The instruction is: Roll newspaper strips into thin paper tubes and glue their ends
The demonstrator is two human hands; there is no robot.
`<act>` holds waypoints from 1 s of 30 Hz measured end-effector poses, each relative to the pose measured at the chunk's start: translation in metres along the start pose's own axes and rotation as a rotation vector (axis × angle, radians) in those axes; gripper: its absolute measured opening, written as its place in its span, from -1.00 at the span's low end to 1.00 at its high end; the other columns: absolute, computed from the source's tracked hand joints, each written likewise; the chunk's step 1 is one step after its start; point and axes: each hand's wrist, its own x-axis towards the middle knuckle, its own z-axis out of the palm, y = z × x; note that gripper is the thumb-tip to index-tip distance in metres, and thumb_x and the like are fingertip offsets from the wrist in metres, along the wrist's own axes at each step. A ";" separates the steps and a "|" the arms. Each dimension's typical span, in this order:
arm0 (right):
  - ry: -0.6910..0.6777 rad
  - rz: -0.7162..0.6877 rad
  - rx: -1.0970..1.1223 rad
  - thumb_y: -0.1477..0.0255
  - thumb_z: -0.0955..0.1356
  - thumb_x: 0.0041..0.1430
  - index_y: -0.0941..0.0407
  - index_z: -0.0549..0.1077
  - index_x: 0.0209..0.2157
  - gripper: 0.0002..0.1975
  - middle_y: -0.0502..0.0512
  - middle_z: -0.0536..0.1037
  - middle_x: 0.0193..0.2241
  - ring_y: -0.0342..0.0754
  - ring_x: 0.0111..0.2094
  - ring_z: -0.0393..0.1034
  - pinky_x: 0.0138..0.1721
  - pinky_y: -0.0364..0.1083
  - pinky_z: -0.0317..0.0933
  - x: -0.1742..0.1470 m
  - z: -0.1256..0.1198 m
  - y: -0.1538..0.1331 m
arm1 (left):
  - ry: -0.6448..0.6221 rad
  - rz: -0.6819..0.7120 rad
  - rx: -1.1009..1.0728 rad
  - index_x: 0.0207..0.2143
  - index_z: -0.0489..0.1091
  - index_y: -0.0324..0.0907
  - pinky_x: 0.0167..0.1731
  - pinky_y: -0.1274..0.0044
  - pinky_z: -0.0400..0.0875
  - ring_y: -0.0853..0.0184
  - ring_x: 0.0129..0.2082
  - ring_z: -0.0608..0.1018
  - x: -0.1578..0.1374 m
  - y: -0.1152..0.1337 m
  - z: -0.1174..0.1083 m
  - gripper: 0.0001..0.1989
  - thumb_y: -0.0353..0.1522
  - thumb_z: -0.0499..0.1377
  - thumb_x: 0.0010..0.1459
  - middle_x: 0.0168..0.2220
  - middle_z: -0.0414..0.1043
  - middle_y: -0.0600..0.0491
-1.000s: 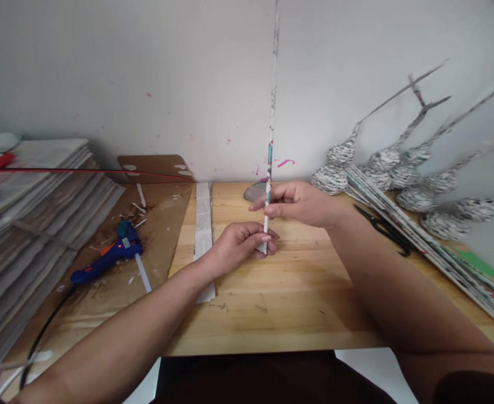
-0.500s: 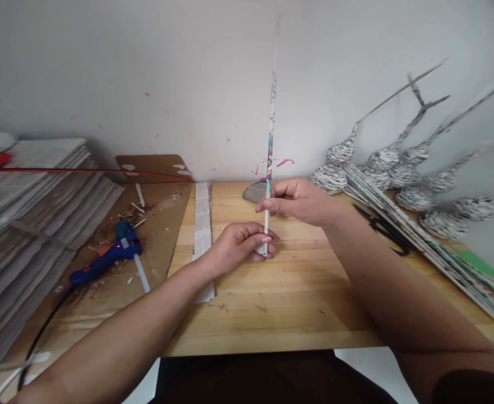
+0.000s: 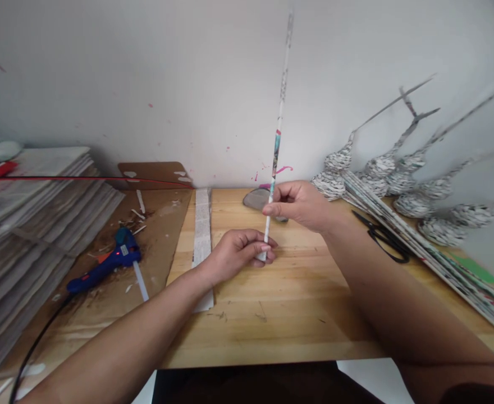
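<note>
A long thin rolled paper tube (image 3: 281, 106), printed in patches of colour, stands nearly upright between my hands and leans slightly right at the top. Its lower end is pinched by my left hand (image 3: 247, 249), thumb on top, close over the wooden table (image 3: 289, 314). Higher up, my right hand (image 3: 300, 205) grips the same tube between thumb and fingers. Behind the right hand a grey, rounded flat object (image 3: 255, 198) lies partly hidden. Left of my left hand, a strip of newspaper (image 3: 202, 224) lies flat, partly covered by the wrist.
On brown cardboard (image 3: 163, 224) at left rests a blue glue gun (image 3: 108, 264) with a lit red light. Stacked newspapers (image 3: 40, 224) rise beyond it. Black scissors (image 3: 384, 238), a bundle of paper tubes (image 3: 424, 252) and several woven paper shapes (image 3: 337, 168) sit at right.
The tube's top has tipped a little to the right, and my right hand has shifted slightly right. My left hand keeps its grip near the lower end. The whole view has moved slightly.
</note>
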 end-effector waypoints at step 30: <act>0.100 -0.044 -0.049 0.26 0.52 -0.18 0.17 0.51 -0.48 -0.71 0.04 0.52 -0.50 -0.13 -0.48 0.34 -0.46 -0.13 0.22 -0.002 0.000 -0.005 | 0.153 0.084 0.057 -0.27 0.49 -0.25 -0.30 0.53 0.40 0.37 -0.35 0.56 0.004 0.004 -0.011 -0.80 -0.32 0.26 0.05 -0.35 0.56 -0.04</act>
